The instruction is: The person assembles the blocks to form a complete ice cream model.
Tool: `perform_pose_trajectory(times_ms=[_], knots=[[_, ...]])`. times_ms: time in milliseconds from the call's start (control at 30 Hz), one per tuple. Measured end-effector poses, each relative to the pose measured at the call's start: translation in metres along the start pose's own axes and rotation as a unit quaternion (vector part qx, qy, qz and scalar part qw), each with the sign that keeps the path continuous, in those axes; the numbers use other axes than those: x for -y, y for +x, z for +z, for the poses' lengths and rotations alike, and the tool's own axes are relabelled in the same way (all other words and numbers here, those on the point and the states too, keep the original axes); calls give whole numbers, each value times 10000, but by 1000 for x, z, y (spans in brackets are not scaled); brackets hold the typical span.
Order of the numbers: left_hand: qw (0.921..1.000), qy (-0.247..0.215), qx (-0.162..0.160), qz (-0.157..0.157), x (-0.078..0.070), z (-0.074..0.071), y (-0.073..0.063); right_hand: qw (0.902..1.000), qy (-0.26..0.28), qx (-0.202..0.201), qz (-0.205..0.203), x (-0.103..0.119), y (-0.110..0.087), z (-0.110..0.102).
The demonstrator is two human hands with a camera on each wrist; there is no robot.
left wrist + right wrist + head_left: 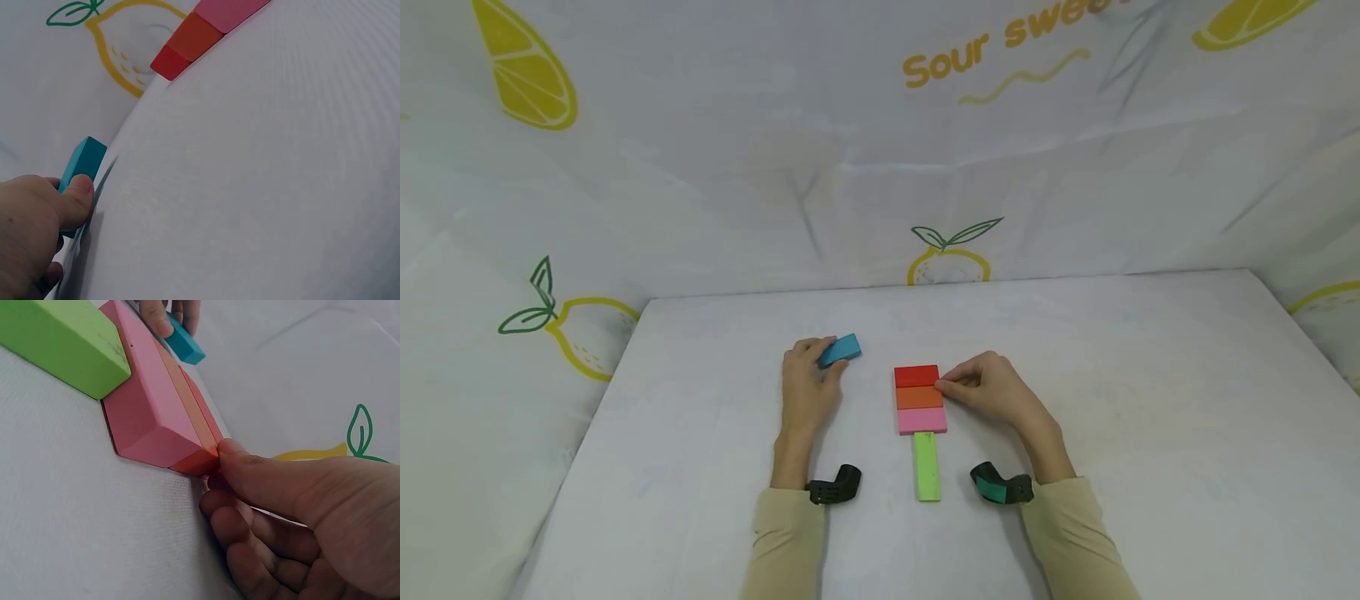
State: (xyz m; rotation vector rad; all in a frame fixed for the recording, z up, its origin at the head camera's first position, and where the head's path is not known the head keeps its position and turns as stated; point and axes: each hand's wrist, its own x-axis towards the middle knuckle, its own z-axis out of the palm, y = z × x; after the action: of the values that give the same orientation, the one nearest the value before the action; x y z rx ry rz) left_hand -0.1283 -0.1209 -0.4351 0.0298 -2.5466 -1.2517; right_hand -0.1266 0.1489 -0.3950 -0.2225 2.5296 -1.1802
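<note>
My left hand pinches a blue block between thumb and fingers, left of a row of blocks. In the left wrist view the thumb lies along the block's side, close over the table. Stacked edge to edge are a red block, an orange block and a pink block. A light green block stands lengthwise below the pink one, like a stem. My right hand holds the red block's right end with thumb and index fingertip, right at the orange block's corner; its other fingers are curled.
A white cloth covers the table. Behind it rises a white backdrop printed with lemons and lettering. Each wrist carries a dark camera: the left one and the right one flank the green block.
</note>
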Motion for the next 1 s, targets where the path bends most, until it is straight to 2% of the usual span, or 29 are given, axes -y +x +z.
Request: perform_pose_trajectory(times_ms=[300,533,1000], knots=[[9971,163,531,519,-10,10,-2,10000,-11,-40,-18,1,1,2],[9948,169,846,537,-18,16,-5,10000,21,-47,-55,1,0,2],[9917,205,1097,642,-22,18,-6,9999,83,-83,-103,-1,1,2]])
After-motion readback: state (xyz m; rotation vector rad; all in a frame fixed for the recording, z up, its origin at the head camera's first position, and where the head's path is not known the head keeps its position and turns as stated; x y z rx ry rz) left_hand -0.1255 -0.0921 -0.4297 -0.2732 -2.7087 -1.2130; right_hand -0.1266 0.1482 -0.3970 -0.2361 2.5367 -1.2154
